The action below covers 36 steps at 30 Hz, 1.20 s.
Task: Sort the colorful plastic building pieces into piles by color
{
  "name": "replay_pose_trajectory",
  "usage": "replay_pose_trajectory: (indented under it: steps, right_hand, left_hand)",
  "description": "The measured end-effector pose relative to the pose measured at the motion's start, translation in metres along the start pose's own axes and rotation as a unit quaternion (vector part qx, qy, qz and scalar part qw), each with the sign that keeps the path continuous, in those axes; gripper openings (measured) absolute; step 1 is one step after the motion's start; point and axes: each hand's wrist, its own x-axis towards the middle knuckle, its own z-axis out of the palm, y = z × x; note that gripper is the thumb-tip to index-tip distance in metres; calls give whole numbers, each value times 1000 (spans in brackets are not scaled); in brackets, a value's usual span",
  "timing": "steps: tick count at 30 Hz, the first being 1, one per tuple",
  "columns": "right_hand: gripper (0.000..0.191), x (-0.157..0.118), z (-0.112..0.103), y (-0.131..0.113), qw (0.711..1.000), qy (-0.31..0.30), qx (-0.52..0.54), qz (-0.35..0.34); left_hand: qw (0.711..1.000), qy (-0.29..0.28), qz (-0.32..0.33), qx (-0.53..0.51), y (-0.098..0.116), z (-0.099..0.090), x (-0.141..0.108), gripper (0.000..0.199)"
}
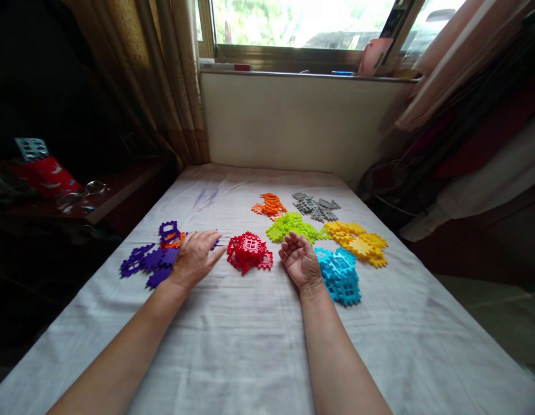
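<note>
As I'm flanking red, square, notched plastic pieces (252, 244), left hand (195, 257) open, right hand (302, 266) loosely curled, gripping is needing inward movement.

The square pieces in the middle heap (251, 244) are bright red. The heap on the left (158, 260) is dark purple, with an orange piece (173, 240) mixed in. The small heap at the back (271, 204) is orange, and the one next to it (316, 206) is gray. There is a lime green heap (292, 226), a sunny yellow heap (359, 242) and a sky blue heap (344, 275). The sheet (250, 346) is very pale, with faint purple marks near the back. The wall (293, 124) is creamy. The curtain on the left (133, 57) is golden brown, and the curtain on the right (449, 63) is soft pink. The bag (49, 174) is red with whitish shapes on it.
</note>
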Motion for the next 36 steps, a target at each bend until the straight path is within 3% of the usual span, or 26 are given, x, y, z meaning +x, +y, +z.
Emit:
replay_pose_trajectory:
  steps: [4, 7, 10, 14, 17, 21, 27, 31, 36]
  right_hand:
    - [13, 1, -1, 0, 1000, -1, -1, 1]
    - [11, -1, 2, 0, 1000, 13, 9, 8]
    - [11, -4, 5, -2, 999, 23, 17, 14]
    - [10, -7, 9, -3, 999, 27, 20, 18]
    - [11, -7, 10, -3, 999, 33, 23, 21]
    - [11, -4, 6, -2, 999, 33, 26, 20]
    - [12, 0, -1, 1, 1000, 4, 2, 0]
    - [15, -1, 0, 1, 1000, -6, -7, -4]
    - [20, -7, 9, 6, 998, -32, -57, -20]
  left_hand:
    - [987, 13, -113, 117, -36, -18, -42, 44]
    - [986, -12, -108, 124, -38, -21, -70, 46]
    - [991, -14, -78, 106, -27, -21, -83, 45]
    - [989, -28, -99, 107, -30, -32, -70, 42]
    - [974, -80, -142, 158, -49, -42, -53, 41]
    - [958, -151, -150, 193, -70, -49, -36, 38]
    - [951, -201, -156, 177, -69, -47, -20, 32]
    - [965, -162, -158, 132, -71, -48, -18, 29]
    - [991, -25, -126, 20, -68, -46, -26, 29]
